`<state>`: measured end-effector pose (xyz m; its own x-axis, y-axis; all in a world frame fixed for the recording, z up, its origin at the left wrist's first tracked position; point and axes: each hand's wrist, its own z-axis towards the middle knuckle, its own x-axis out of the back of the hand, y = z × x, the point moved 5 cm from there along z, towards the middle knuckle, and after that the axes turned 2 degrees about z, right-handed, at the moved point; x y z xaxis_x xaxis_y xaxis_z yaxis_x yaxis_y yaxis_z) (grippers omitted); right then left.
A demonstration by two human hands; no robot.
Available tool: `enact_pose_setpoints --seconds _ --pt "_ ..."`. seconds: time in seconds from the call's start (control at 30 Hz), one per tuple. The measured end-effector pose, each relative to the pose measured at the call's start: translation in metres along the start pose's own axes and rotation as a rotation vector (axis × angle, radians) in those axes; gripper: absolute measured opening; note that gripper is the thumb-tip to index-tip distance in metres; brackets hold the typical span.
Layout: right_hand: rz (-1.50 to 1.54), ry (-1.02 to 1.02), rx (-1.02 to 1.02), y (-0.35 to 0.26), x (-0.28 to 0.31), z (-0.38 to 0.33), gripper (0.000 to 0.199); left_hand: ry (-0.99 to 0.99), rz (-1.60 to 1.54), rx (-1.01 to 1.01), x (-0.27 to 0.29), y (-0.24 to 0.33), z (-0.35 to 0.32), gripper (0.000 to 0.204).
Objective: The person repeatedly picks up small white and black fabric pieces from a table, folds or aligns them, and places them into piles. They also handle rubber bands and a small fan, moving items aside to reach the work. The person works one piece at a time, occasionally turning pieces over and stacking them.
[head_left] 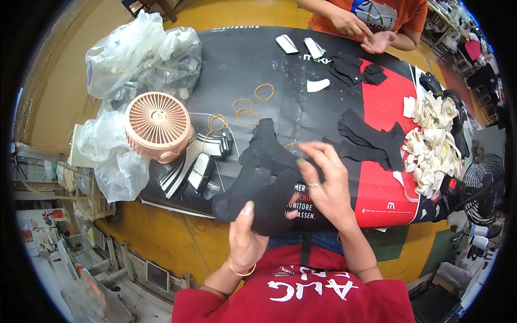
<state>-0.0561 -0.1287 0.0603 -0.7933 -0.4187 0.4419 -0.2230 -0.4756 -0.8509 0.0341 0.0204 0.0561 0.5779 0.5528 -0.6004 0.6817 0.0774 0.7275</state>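
Observation:
A stack of black cut fabric pieces (258, 185) is gripped in my left hand (247, 234), thumb on top, fingertips showing at the stack's right side. The upper end of the stack reaches over the table. My right hand (327, 183) is just right of the stack, its fingers stretched out and apart, with a ring on one. By its fingertips a tan rubber band (291, 144) partly shows; whether the hand touches it I cannot tell. More rubber bands (245, 112) lie beyond the stack. Another set of curved black pieces (371, 134) rests to the right.
A pink fan (159, 124) and clear plastic bags (142, 59) stand at left, beside banded black-and-white bundles (199, 172). Cream fabric pieces (433, 134) are heaped at right. Across the table (215, 59) a person in orange (366, 21) holds both hands together near small black pieces.

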Motion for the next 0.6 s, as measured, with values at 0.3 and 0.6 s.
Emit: enact_pose_setpoints --seconds 0.3,0.6 --pt "0.338 -0.206 -0.196 -0.007 0.023 -0.038 0.021 -0.175 0.132 -0.009 -0.017 -0.018 0.020 0.048" --pt "0.757 0.384 -0.075 0.002 0.104 -0.029 0.029 -0.097 -0.043 -0.015 0.005 -0.018 0.021 0.053"
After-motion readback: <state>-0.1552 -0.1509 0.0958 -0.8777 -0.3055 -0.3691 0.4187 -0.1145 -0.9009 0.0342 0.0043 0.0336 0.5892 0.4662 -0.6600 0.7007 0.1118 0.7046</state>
